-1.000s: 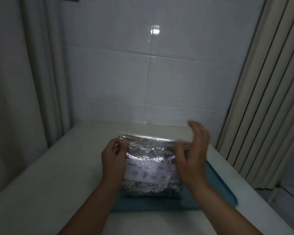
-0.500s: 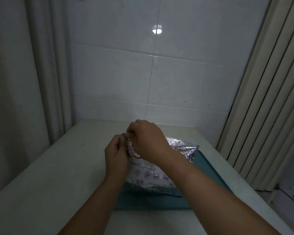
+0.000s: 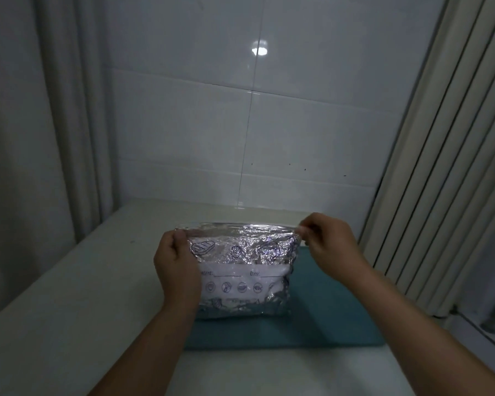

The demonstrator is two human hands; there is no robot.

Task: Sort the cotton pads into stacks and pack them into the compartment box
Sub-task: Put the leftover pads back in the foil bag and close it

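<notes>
A clear zip bag point(image 3: 242, 270) with a white printed label and crumpled silver foil inside stands upright over a teal mat point(image 3: 326, 315). My left hand point(image 3: 175, 267) grips the bag's upper left corner and left side. My right hand point(image 3: 329, 241) pinches the upper right corner at the zip strip. The bag's top edge is stretched straight between both hands. No cotton pads and no compartment box are in view.
The teal mat lies on a pale table point(image 3: 69, 324) pushed against a white tiled wall point(image 3: 255, 124). A curtain point(image 3: 55, 110) hangs at the left, and vertical blinds point(image 3: 455, 167) stand close to the table's right edge.
My right hand has slid from the bag's upper left corner, beside my left hand, along the top edge to the upper right corner. The bag stands upright again.
</notes>
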